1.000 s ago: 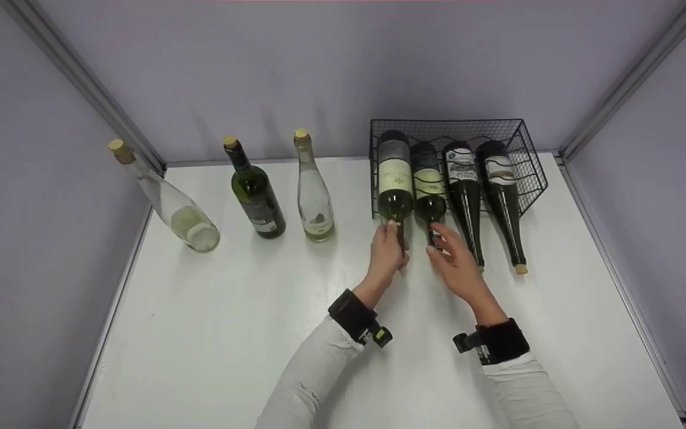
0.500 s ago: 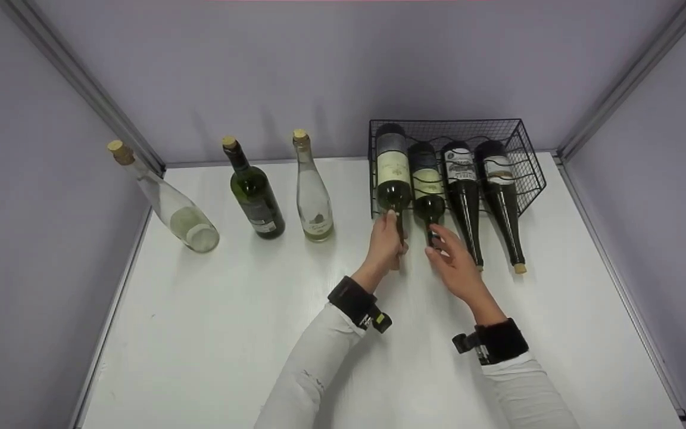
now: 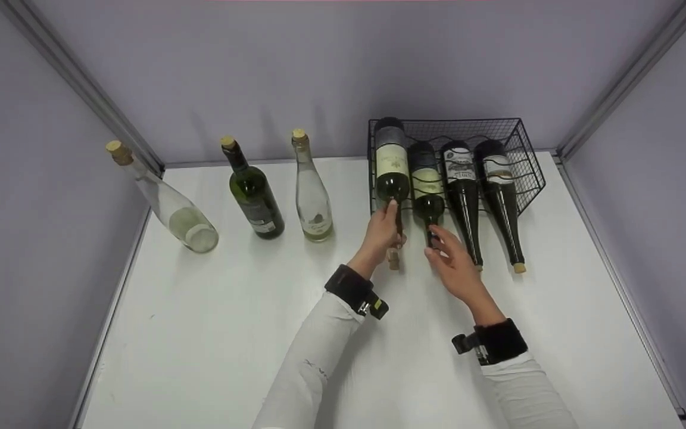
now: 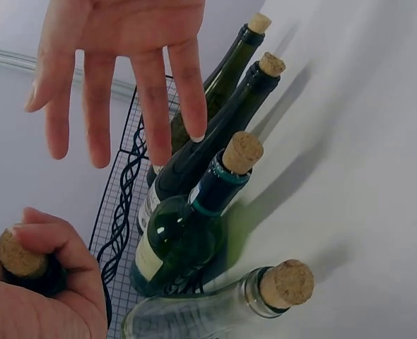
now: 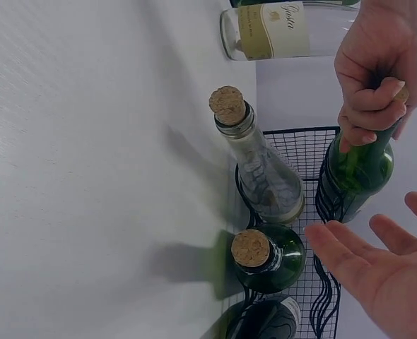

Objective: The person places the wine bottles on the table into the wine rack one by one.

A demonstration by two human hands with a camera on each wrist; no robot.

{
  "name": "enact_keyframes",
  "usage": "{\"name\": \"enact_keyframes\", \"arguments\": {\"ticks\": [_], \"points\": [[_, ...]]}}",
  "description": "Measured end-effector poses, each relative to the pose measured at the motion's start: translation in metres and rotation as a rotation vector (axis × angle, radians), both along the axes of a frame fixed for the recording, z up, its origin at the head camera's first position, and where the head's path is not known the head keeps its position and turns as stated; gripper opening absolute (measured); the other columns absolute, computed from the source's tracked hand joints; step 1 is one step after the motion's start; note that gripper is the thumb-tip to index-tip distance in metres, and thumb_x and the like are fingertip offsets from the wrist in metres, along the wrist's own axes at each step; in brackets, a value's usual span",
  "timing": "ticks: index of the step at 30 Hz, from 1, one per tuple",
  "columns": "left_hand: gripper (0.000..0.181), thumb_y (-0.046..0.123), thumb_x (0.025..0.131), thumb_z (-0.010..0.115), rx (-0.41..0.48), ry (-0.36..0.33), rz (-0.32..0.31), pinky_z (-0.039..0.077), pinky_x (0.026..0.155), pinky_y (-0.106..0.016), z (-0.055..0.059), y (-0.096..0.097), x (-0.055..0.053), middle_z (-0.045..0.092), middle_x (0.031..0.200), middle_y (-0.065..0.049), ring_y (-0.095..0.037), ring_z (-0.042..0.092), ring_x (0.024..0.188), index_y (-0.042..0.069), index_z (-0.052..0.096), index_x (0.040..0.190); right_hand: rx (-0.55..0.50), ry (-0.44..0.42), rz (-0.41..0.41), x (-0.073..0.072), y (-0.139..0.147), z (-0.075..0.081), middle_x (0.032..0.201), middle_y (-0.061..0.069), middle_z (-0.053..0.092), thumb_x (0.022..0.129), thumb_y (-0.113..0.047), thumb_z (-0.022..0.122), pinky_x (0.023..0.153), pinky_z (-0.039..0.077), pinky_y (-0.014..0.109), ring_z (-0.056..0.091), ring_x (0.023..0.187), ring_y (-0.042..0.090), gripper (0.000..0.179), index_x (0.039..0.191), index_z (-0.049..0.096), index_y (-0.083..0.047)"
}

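My left hand [image 3: 380, 232] grips the neck of a green wine bottle [image 3: 392, 159], pale-labelled and corked. The bottle lies over the left end of a black wire rack [image 3: 535, 164], base toward the back wall and cork [image 3: 393, 261] toward me. In the left wrist view, curled fingers [image 4: 63, 258] wrap that neck. My right hand [image 3: 456, 268] is beside the neck of a second green wine bottle [image 3: 428, 205], its fingers loosely extended and holding nothing. A clear corked bottle [image 5: 261, 169] lies in the rack below the gripped one, seen in the right wrist view.
Two dark corked bottles [image 3: 467, 196] lie in the rack's right half. Left of the rack, a clear bottle [image 3: 314, 202], a dark green bottle [image 3: 258, 202] and another clear bottle [image 3: 176, 208] stand on the white table [image 3: 212, 333]. Grey panels [image 3: 248, 71] enclose the back and sides.
My left hand has moved toward the back wall, and the gripped bottle has slid farther over the rack with it. Its cork now shows below the hand. The right hand has stayed nearly still.
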State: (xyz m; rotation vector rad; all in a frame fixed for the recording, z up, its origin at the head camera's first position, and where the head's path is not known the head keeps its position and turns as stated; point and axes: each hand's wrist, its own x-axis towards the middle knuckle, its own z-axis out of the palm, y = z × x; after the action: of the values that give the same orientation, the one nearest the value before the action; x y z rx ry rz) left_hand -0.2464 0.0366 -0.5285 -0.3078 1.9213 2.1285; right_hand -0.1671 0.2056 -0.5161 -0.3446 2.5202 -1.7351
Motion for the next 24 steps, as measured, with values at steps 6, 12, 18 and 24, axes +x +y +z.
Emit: {"name": "enact_keyframes", "arguments": {"ticks": [6, 12, 18, 24], "points": [[0.053, 0.044, 0.104, 0.043, -0.030, -0.017, -0.039, 0.049, 0.051, -0.026, 0.002, -0.001, -0.003, 0.052, 0.093, -0.011, -0.017, 0.059, 0.061, -0.002, 0.045, 0.130, -0.004, 0.001, 0.011, 0.004, -0.002, 0.009, 0.153, 0.027, 0.028, 0.102, -0.010, 0.053, 0.106, 0.037, 0.053, 0.036, 0.136, 0.044, 0.054, 0.149, 0.031, 0.008], [0.056, 0.044, 0.105, 0.042, -0.025, -0.010, -0.028, 0.051, 0.052, -0.027, 0.001, -0.002, -0.008, 0.056, 0.100, -0.015, -0.017, 0.059, 0.061, -0.003, 0.043, 0.136, -0.001, -0.002, 0.008, 0.005, -0.002, 0.008, 0.152, 0.027, 0.029, 0.102, -0.009, 0.053, 0.105, 0.037, 0.055, 0.036, 0.135, 0.045, 0.053, 0.148, 0.032, 0.008], [0.061, 0.046, 0.104, 0.041, 0.016, -0.006, -0.035, 0.050, 0.049, -0.026, 0.000, -0.004, -0.014, 0.054, 0.117, -0.021, -0.016, 0.058, 0.059, 0.000, 0.037, 0.144, -0.006, -0.012, 0.008, 0.005, -0.001, 0.006, 0.153, 0.027, 0.029, 0.102, -0.008, 0.053, 0.105, 0.037, 0.055, 0.035, 0.135, 0.046, 0.054, 0.148, 0.031, 0.008], [0.064, 0.046, 0.104, 0.042, 0.017, -0.019, -0.044, 0.051, 0.050, -0.026, -0.001, -0.005, -0.018, 0.049, 0.128, -0.023, -0.017, 0.060, 0.060, 0.000, 0.034, 0.146, -0.002, -0.001, -0.012, -0.003, 0.005, -0.015, 0.153, 0.024, 0.029, 0.101, -0.008, 0.054, 0.105, 0.036, 0.056, 0.036, 0.135, 0.045, 0.054, 0.149, 0.033, 0.005]]}}
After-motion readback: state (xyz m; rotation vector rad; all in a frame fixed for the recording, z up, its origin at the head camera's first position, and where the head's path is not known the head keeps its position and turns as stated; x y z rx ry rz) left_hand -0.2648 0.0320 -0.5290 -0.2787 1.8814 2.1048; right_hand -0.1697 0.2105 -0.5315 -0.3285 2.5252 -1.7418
